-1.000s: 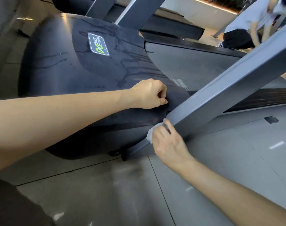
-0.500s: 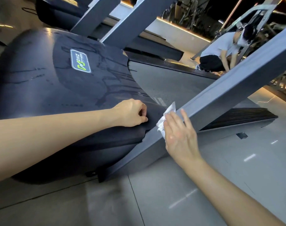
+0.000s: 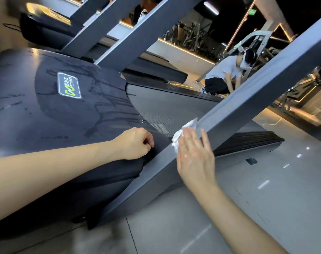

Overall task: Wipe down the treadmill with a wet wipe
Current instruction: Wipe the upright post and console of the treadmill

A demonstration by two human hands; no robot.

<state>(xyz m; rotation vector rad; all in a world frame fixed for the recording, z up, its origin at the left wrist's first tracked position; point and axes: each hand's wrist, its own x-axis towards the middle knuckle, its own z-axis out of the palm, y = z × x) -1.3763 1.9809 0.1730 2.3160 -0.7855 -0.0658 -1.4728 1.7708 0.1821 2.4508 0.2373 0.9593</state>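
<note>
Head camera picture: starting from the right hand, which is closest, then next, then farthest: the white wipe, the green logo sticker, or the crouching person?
From the right hand:
1. Crumpled white wet wipe, pressed under its fingers on the grey post.
2. Green-and-grey logo sticker, up left on the black motor cover.
3. Crouching person in a white shirt, far behind.

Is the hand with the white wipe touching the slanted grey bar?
Touching. In the head view, the right hand lies flat on the grey bar, its straight fingers pressing the wet wipe against the bar's face.
</note>
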